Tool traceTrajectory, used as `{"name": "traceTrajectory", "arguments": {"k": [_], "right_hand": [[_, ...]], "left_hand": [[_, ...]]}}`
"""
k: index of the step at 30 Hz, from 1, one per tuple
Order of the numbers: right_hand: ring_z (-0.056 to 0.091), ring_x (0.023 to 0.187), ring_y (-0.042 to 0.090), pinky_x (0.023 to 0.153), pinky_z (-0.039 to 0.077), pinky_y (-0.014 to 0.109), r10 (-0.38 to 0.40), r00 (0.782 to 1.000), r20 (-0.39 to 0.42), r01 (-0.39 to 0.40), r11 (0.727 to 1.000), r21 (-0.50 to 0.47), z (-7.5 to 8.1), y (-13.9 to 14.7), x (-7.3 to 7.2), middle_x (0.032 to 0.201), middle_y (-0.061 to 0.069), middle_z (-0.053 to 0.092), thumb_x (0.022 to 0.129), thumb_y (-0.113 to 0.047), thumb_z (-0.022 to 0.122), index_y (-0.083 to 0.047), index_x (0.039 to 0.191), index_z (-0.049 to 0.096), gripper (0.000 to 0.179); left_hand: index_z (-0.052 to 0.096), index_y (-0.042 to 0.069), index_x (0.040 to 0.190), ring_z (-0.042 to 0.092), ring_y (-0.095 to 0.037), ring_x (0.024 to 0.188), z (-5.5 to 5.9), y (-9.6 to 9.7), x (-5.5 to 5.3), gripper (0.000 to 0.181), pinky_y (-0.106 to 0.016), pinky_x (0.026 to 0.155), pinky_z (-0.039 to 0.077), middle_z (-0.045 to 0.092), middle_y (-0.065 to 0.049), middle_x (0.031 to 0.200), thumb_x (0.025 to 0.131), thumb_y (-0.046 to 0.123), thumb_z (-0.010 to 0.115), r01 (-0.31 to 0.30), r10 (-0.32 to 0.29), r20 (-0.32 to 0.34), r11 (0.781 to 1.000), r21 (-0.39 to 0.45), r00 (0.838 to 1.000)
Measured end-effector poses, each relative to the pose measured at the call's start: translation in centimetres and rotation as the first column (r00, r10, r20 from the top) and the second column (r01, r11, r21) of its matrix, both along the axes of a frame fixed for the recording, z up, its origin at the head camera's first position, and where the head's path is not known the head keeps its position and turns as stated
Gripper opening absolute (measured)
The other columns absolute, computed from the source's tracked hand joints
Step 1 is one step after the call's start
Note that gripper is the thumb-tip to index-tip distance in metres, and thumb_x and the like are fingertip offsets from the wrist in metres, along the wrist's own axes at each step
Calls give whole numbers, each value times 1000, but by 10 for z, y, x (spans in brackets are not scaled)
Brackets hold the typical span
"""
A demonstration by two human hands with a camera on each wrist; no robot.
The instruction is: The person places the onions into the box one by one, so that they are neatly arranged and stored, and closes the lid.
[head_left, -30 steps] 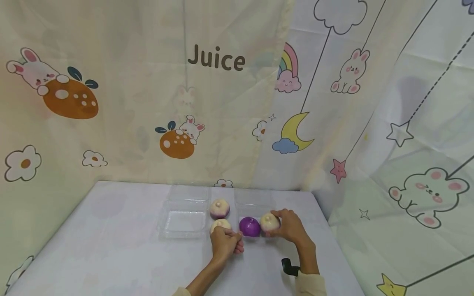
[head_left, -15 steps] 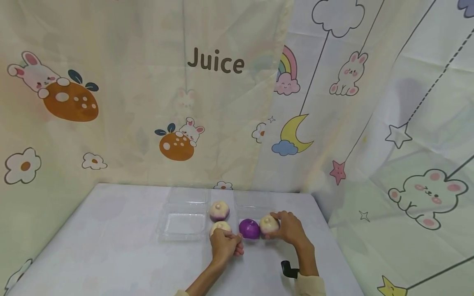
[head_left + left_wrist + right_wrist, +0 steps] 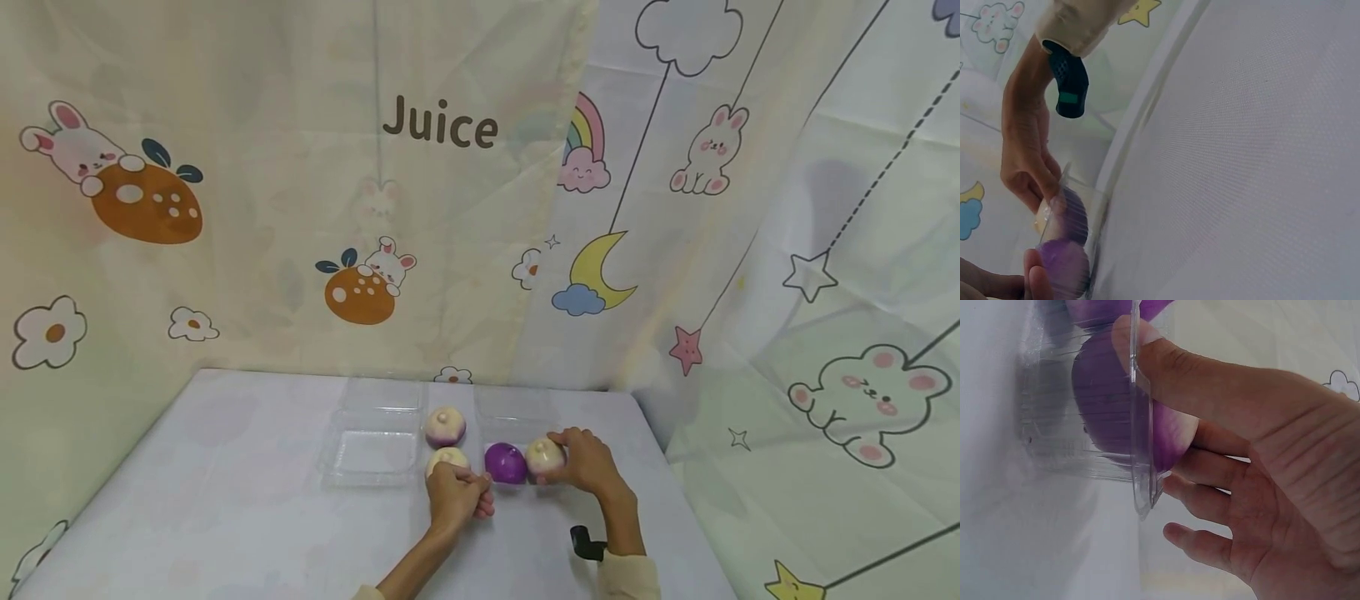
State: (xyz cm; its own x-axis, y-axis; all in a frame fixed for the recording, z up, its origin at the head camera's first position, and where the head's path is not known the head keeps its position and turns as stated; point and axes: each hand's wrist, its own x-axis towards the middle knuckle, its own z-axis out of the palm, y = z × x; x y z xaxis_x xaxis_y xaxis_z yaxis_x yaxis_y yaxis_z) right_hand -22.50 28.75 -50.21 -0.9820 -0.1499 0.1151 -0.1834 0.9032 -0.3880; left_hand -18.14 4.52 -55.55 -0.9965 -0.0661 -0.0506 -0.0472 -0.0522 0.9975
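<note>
Pale-topped onion (image 3: 542,455) grasped by right hand (image 3: 591,462), held inside clear container (image 3: 1141,447) beside purple onion (image 3: 505,463); container corner apparently pinched by left hand (image 3: 456,493). Step judged as seating; right grip to be eased off without tipping. Two loose onions (image 3: 446,427) set on table (image 3: 225,517).

Head view, upper middle of frame: word "Juice" (image 3: 442,125), big and clear, capital J leading, small letters following, dark brown on cream curtain (image 3: 270,167). Lettering dips slightly toward right. Over to left wrist view, upper left: green patch (image 3: 1068,98) on dark wrist camera (image 3: 1071,74), any lettering too small to make out.
</note>
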Motion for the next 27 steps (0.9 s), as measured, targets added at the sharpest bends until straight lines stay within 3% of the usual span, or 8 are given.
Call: {"name": "traceTrajectory", "arguments": {"k": [27], "right_hand": [[73,106,38,92,60,57,9,999,40,-10,999,42,4,-5,-8,123,19,80,60,-31,109,0,128,79,80]], "left_hand": [[76,-16,84,70,-14,45,1,-1,-1,20,-32,46,62,74,-15,61,94,0,79,8,-8,10,1000,-9,1000]]}}
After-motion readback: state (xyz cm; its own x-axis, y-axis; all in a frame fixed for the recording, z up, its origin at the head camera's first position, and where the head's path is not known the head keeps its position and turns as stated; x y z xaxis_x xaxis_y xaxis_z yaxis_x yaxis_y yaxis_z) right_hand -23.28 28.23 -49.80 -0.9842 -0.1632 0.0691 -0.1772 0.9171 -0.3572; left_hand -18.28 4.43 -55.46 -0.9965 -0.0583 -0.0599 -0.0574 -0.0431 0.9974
